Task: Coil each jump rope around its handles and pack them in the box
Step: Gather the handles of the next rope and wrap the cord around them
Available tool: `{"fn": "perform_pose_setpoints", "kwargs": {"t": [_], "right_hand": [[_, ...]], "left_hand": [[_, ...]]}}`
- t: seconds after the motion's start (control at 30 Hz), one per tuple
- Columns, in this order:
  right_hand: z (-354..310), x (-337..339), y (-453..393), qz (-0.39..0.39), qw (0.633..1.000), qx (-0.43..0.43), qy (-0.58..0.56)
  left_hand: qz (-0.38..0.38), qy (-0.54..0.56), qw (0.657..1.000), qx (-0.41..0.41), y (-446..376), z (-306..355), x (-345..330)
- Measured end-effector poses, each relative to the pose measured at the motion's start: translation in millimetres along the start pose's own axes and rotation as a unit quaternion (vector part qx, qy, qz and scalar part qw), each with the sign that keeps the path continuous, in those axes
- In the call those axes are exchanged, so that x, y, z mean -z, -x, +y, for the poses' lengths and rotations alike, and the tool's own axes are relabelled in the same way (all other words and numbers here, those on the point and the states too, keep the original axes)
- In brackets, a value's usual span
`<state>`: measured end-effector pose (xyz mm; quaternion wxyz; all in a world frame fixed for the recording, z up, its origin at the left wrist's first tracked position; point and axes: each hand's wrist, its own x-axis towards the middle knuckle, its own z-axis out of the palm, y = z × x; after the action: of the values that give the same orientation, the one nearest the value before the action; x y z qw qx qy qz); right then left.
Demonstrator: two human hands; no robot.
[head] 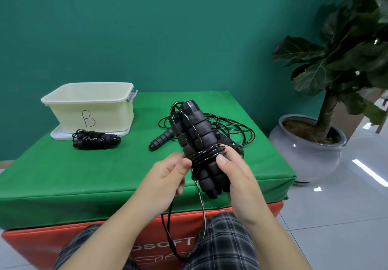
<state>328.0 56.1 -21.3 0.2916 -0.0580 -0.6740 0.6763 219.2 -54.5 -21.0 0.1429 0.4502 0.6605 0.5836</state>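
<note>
My right hand point(237, 177) grips a pair of black foam jump rope handles point(199, 135), held together and tilted up over the table's front. A few turns of black cord wrap their lower part. My left hand point(165, 177) pinches that cord beside the wraps, and a loose loop of it point(168, 227) hangs down past my knees. A coiled jump rope point(95, 139) lies on the green table in front of the cream box point(90, 101) marked B. Another jump rope point(231, 129) lies uncoiled behind the held handles, one handle point(161, 139) pointing left.
The box stands on its white lid point(60, 134) at the table's back left. The green table top point(73, 175) sits on a red padded block point(37, 242). A large potted plant point(310, 143) stands on the floor to the right.
</note>
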Motion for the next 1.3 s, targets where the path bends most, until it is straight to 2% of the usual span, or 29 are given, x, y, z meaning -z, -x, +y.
{"fn": "perform_pose_setpoints", "kwargs": {"t": [0.1, 0.17, 0.27, 0.33, 0.4, 0.53, 0.6, 0.7, 0.77, 0.87, 0.97, 1.13, 1.3], "right_hand": [[2, -1, -1, 0.001, 0.999, -0.014, 0.04], [2, 1, -2, 0.034, 0.995, -0.005, 0.089], [1, 5, -4, 0.091, 0.984, 0.077, 0.133], [1, 8, -5, 0.097, 0.969, 0.143, 0.18], [3, 10, -5, 0.095, 0.961, 0.171, 0.197], [3, 9, -6, 0.092, 0.97, 0.143, 0.172], [0, 6, -5, 0.084, 0.968, 0.136, 0.192], [-4, 5, -3, 0.037, 0.972, 0.08, 0.217], [-1, 7, -2, 0.02, 0.954, 0.059, 0.293], [4, 10, -3, 0.022, 0.909, 0.061, 0.412], [8, 10, -5, 0.034, 0.889, 0.076, 0.45], [2, 17, -3, 0.041, 0.931, 0.074, 0.354], [3, 16, -2, 0.084, 0.923, 0.099, 0.363]], "left_hand": [[0.07, -0.108, 0.99, -0.053, 0, 0, 5], [0.086, -0.157, 0.982, -0.064, 1, -3, 7], [0.089, -0.203, 0.973, -0.067, 4, -6, 6], [0.091, -0.197, 0.974, -0.061, 5, -2, 4], [0.082, -0.167, 0.981, -0.047, 5, 5, 4], [0.046, -0.148, 0.988, -0.019, 7, 16, 6], [0.039, -0.171, 0.984, -0.034, 7, 14, 8], [0.031, -0.216, 0.973, -0.07, 7, 4, 10], [0.016, -0.239, 0.967, -0.092, 7, 2, 8], [0.001, -0.272, 0.955, -0.12, 7, 3, 4], [-0.011, -0.264, 0.957, -0.12, 8, 4, 4], [-0.032, -0.162, 0.982, -0.097, 13, 10, 0], [-0.056, -0.103, 0.99, -0.073, 14, 19, -3]]}}
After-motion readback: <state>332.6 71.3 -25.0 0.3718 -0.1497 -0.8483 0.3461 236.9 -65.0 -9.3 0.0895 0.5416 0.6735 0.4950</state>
